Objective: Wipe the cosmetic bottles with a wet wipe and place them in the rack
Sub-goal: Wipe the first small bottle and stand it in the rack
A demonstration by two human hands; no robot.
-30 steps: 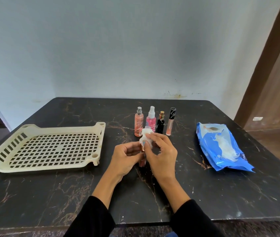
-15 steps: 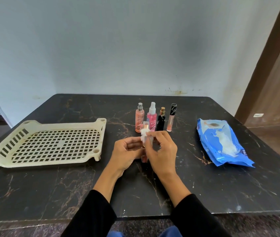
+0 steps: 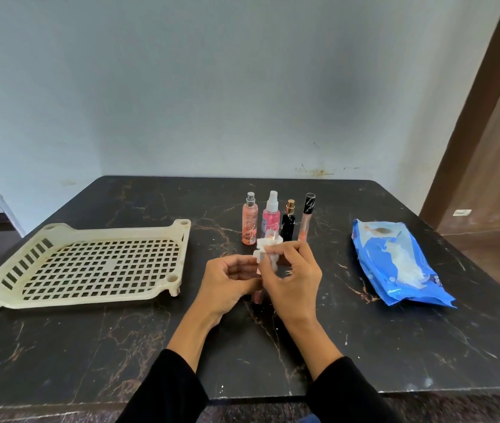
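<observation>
Worktop (image 3: 364, 346): glossy dark marble look. Rack (image 3: 84, 264): matt cream plastic. Wipes pack (image 3: 395, 267): shiny blue film. Bottles (image 3: 273, 218): clear, glossy.

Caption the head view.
Left hand holds a small bottle while right hand wipes it with a wet wipe.

Bare dark marble table (image 3: 364, 346) lies between the cream perforated rack (image 3: 90, 264) on the left and the blue wet-wipe pack (image 3: 395, 264) on the right. Four upright bottles (image 3: 276, 218) stand close together just behind both hands, blocking the way straight ahead.
</observation>
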